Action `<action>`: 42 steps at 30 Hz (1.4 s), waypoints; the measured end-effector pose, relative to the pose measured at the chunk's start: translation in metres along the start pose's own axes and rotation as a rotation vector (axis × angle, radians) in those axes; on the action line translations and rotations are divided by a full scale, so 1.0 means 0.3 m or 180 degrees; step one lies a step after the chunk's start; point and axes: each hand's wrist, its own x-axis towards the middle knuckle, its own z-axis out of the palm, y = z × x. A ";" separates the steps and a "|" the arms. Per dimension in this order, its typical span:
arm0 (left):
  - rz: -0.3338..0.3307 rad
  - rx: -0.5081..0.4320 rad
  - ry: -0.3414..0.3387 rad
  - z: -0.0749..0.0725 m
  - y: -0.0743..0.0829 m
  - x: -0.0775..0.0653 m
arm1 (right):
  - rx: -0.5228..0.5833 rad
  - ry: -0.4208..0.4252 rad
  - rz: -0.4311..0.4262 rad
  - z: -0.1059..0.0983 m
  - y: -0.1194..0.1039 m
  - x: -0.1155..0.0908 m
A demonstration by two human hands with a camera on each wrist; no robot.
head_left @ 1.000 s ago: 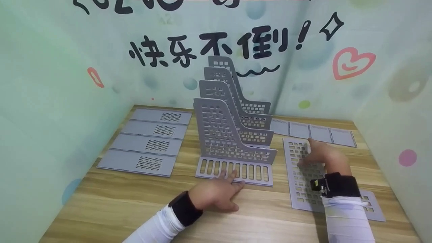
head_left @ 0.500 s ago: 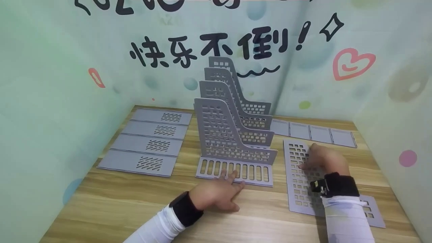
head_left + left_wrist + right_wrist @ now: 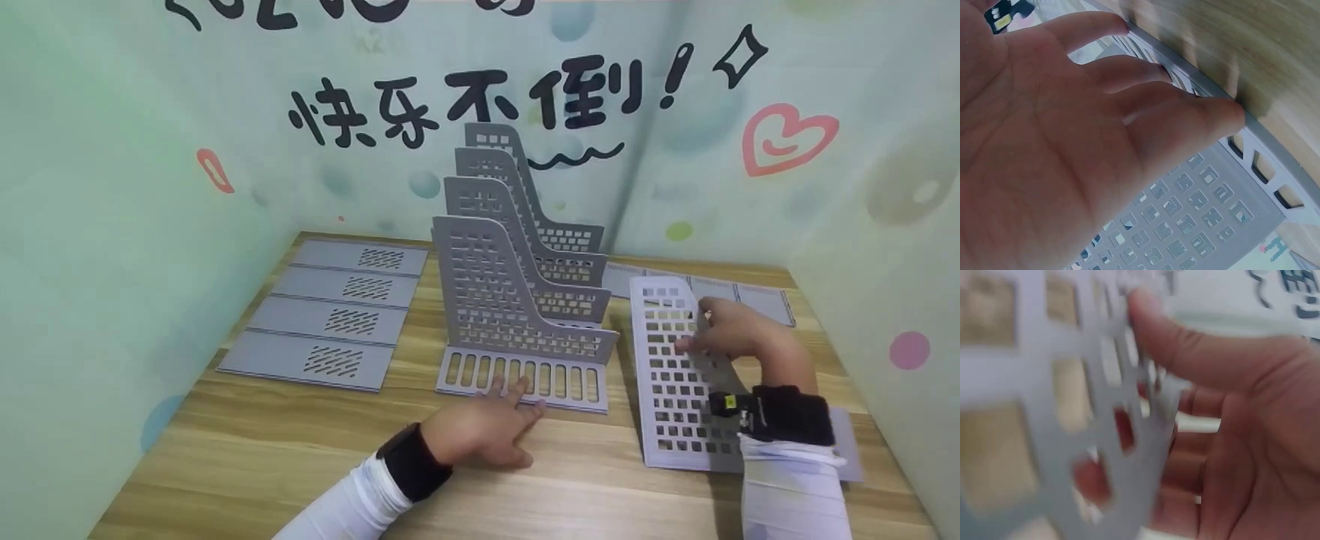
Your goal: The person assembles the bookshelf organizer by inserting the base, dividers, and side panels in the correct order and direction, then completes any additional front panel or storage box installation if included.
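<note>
My right hand [image 3: 739, 337] pinches a grey perforated side panel [image 3: 664, 390] by its right edge, its far end tilted up off the table. In the right wrist view the thumb lies on the panel's near face and the fingers [image 3: 1182, 478] show behind it and through its holes. My left hand [image 3: 480, 431] lies with spread fingers, their tips on the front edge of a slotted grey base strip [image 3: 551, 386]. Several upright perforated dividers [image 3: 487, 292] with curved tops stand in a row along this base. The left wrist view shows the left fingertips [image 3: 1230, 115] against the strip's edge.
Flat grey panels with slanted slots [image 3: 307, 319] lie side by side on the left of the wooden table [image 3: 300, 450]. Smaller grey panels [image 3: 761, 300] form a row at the back right. A printed cloth backdrop [image 3: 375, 180] closes off the back and sides.
The right hand has shifted up and right, lifting the far end of the perforated panel off the table, where it lay flat one second ago. The left hand stays put.
</note>
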 end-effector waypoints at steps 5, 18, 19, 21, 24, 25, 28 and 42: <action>0.0007 0.0017 0.0005 -0.002 0.001 -0.001 | -0.0029 0.0346 -0.0438 -0.041 -0.041 -0.086; 0.0022 -0.0013 -0.0018 0.001 -0.005 0.004 | 0.0516 0.0486 -0.1260 -0.071 -0.095 -0.279; 0.0018 -0.0022 -0.0023 0.003 -0.005 0.003 | 0.0510 0.0521 -0.1299 -0.069 -0.099 -0.283; 0.0011 -0.0029 -0.0032 0.004 -0.005 0.003 | 0.0495 0.0586 -0.1372 -0.067 -0.107 -0.287; 0.0004 -0.0031 -0.0037 0.005 -0.005 0.005 | 0.0456 0.0661 -0.1474 -0.064 -0.116 -0.287; 0.0002 -0.0029 -0.0035 0.004 -0.005 0.005 | 0.0446 0.0690 -0.1494 -0.063 -0.119 -0.287; 0.0005 -0.0029 -0.0031 0.004 -0.006 0.006 | 0.0403 0.0753 -0.1515 -0.062 -0.125 -0.286; -0.0022 -0.0025 -0.0085 0.000 -0.002 0.005 | 0.0060 0.0721 -0.1178 -0.057 -0.162 -0.287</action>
